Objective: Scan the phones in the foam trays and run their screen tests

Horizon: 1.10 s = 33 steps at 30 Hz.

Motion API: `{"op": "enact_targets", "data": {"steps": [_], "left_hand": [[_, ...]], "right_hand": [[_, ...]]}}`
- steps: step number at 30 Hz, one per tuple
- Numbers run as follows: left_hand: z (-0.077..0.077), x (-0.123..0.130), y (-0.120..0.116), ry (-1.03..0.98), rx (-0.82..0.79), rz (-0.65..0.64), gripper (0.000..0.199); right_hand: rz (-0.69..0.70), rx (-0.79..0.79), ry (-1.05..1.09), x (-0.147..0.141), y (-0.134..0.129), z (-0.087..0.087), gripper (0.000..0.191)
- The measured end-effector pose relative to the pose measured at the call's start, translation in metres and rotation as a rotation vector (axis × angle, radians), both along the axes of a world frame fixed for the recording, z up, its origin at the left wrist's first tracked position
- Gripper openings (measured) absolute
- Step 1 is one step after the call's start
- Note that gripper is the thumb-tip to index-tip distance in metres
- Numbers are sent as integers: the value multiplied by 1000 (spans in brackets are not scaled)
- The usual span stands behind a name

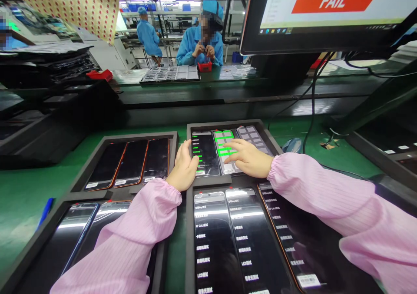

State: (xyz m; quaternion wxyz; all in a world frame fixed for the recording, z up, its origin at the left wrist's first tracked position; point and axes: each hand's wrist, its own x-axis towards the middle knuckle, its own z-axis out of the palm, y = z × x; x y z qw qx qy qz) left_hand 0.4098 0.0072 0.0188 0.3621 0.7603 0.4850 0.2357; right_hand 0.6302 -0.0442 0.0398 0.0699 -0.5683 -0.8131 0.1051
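My right hand (249, 158) is over the middle phone (224, 137) of the back right tray (192, 128), fingers spread on or just above its screen of grey blocks and green bands. My left hand (184, 166) stands on its edge beside the left phone (205, 155) there, fingers apart and holding nothing; that screen shows a list with green lines. A third phone (252, 138) with a grey block pattern lies at the right of this tray. Nearer me, a phone (215, 242) and others in the front right tray show white text lists.
Dark-screened phones (132, 161) fill the back left tray (97, 155); more lie front left, partly under my sleeve. A monitor (325, 33) reading FAIL overhangs the back right, with cables (313, 94) hanging below. A blue pen (45, 211) lies left. A person (203, 42) sits across the bench.
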Motion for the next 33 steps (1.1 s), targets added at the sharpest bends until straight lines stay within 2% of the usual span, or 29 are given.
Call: {"op": "enact_targets", "data": {"steps": [5, 12, 21, 28, 33], "left_hand": [[0, 1, 0, 14, 13, -2, 57], [-2, 0, 1, 4, 18, -4, 56], [-5, -1, 3, -28, 21, 0, 56], [-2, 0, 1, 15, 21, -4, 57], [-1, 0, 1, 1, 10, 4, 57]], "right_hand": [[40, -16, 1, -9, -5, 1, 44], [70, 22, 42, -3, -24, -4, 42], [13, -17, 31, 29, -35, -2, 41], [-71, 1, -5, 33, -39, 0, 43], [-96, 33, -3, 38, -31, -1, 41]]}}
